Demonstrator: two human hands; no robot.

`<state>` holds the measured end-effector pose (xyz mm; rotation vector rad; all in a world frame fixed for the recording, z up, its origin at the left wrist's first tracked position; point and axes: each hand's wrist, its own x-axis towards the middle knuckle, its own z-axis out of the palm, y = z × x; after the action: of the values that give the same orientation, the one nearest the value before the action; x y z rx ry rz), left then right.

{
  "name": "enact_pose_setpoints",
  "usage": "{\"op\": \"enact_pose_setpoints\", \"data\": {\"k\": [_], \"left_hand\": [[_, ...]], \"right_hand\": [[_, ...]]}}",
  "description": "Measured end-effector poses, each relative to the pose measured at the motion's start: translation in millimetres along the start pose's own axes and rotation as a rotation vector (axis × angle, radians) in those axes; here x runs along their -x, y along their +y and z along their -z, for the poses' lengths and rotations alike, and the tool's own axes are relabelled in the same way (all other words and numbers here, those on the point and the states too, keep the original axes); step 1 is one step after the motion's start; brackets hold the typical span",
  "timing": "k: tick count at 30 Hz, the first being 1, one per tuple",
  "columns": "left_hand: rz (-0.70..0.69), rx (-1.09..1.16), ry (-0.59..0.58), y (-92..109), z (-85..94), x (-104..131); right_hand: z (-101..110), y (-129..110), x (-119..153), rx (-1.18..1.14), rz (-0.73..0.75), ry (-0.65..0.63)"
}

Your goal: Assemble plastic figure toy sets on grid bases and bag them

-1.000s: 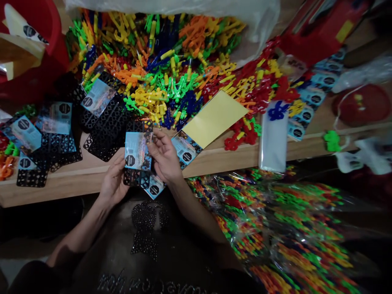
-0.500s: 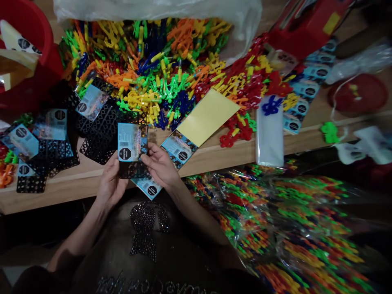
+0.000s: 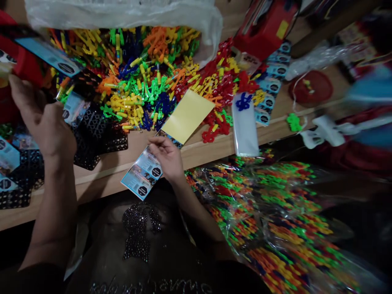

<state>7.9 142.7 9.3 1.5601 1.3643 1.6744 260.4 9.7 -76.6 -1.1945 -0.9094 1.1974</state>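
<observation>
My left hand (image 3: 50, 122) is raised at the left, fingers apart. Just beyond its fingertips, a black perforated plastic sheet with a blue printed card (image 3: 50, 57) is tilted in the air; no contact with the hand shows. My right hand (image 3: 167, 157) has its fingers closed at the upper end of a strip of blue printed cards (image 3: 141, 175), which juts over the table's front edge. Touching the strip's far end is a yellow-backed card sheet (image 3: 190, 114). More black perforated sheets (image 3: 94, 126) and blue cards (image 3: 75, 108) lie below the raised hand.
Brightly coloured plastic figures (image 3: 150, 85) spill from a white plastic bag (image 3: 128, 14). Clear bags (image 3: 246, 130), a red lid (image 3: 310, 87) and a red box (image 3: 263, 32) stand right. A red bucket (image 3: 30, 65) is left. Bagged figures (image 3: 275, 212) lie below the table (image 3: 208, 153).
My left hand has moved up and left, away from my right hand. The black sheet with its blue card has gone that way too. My right hand now grips the card strip.
</observation>
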Motion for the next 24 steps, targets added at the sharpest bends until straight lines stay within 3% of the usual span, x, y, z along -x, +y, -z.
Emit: {"op": "enact_pose_setpoints", "data": {"k": [1, 2, 6, 7, 9, 12, 16, 22, 24], "left_hand": [[-0.111, 0.013, 0.044, -4, -8.3, 7], [-0.162, 0.028, 0.011, -7, -19.3, 20], [-0.038, -0.24, -0.622, -11, -77.0, 98], [-0.006, -0.355, -0.73, -11, -90.8, 114], [0.024, -0.559, -0.827, -11, -113.2, 132], [0.085, -0.569, -0.834, -13, -132.4, 134], [0.326, -0.233, -0.908, -17, -143.5, 120], [0.554, 0.254, -1.048, -9, -144.7, 106], [0.565, 0.333, -1.048, -6, -143.4, 102]], "right_hand": [[11, 1, -2, 0.043, 0.025, 0.062], [22, 3, -4, 0.089, 0.054, 0.124], [59, 15, -13, 0.245, 0.171, 0.332], [65, 19, -14, 0.263, 0.185, 0.365], [73, 28, -15, 0.278, 0.188, 0.405], [76, 42, -13, 0.29, 0.163, 0.413], [71, 47, -11, 0.32, 0.178, 0.415], [66, 16, -21, 0.551, 0.327, 0.34], [64, 5, -25, 0.626, 0.394, 0.294]]}}
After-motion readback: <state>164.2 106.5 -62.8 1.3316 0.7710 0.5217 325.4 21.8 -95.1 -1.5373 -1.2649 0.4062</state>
